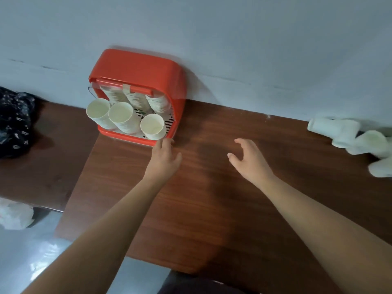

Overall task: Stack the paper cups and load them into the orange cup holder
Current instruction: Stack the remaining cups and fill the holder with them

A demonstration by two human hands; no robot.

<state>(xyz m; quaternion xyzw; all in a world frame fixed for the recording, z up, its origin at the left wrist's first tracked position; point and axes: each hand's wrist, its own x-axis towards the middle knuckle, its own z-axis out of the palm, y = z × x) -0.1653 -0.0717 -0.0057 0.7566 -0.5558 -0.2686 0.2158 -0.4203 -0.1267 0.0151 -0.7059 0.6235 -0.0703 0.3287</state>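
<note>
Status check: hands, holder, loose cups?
Left hand open at orange cup holder corner; right hand open, hovering. Six cup stacks loaded. Loose cups far right, unstacked.

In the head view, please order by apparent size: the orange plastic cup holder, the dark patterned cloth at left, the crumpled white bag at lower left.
1. orange plastic cup holder
2. dark patterned cloth, cut by the frame edge
3. crumpled white bag, also cut off
</note>
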